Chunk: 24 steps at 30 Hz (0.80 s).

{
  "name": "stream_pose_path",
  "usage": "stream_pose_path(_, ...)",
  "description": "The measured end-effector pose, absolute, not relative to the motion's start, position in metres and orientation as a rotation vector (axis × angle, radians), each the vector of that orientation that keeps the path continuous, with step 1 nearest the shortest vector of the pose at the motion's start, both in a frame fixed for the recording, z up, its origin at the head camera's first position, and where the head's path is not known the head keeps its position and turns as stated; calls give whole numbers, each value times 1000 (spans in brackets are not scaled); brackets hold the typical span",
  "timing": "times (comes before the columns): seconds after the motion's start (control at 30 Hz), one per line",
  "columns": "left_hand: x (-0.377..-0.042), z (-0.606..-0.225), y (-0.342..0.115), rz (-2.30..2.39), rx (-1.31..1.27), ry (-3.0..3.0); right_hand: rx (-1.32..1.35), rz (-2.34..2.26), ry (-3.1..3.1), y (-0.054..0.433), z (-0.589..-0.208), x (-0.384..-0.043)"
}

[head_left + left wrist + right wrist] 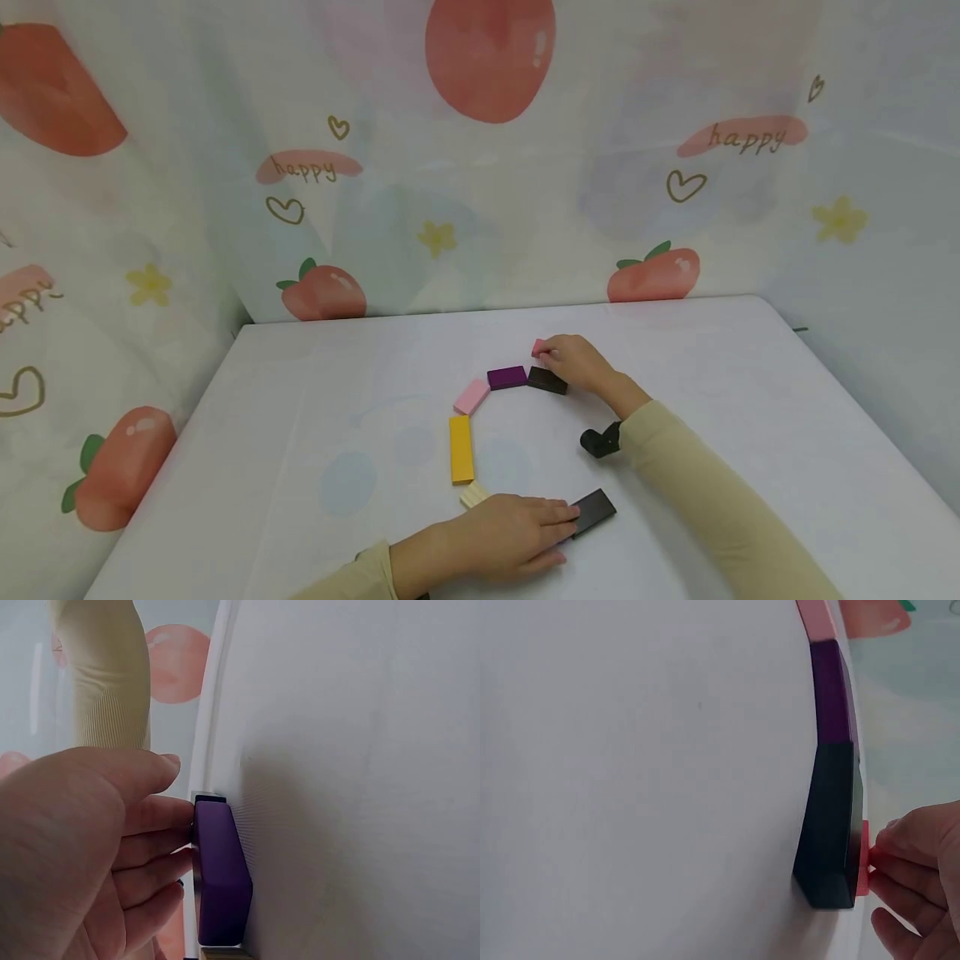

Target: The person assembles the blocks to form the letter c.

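Note:
Between thumb and fingertips my right hand [581, 364] pinches a small pink-red block [538, 347], just behind the black block [548, 381] at the far end of a curved row. In the right wrist view this pink-red block [864, 885] shows behind the black one. My left hand [510, 535] lies low at the near end, its extended fingers touching a purple block [223, 877] and reaching a dark grey block [596, 510]. That purple block is mostly hidden under the hand in the head view.
The curve continues through another purple block [507, 378], a light pink block [472, 397], a yellow block [461, 450] and a cream ridged block [472, 495], partly covered by the left hand. A black device [599, 442] shows at the right cuff. A printed cloth [517, 192] hangs behind the white table [337, 375].

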<state>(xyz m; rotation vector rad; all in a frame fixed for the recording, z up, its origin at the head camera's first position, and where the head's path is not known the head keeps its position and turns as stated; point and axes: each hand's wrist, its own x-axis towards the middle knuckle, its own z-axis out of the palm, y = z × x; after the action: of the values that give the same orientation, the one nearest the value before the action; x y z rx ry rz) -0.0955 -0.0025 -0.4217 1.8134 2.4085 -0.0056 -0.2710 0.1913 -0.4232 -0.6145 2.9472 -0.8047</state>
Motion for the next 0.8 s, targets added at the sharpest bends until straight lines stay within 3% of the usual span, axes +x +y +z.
stream_pose_path(0.27,-96,-419,0,44,1763,2398,-528,-737,3014,224,-420,-268)
stream_pose_path(0.8,-96,-419,-1,44,1780,2398,-759,-477,3119,250,-419,-230)
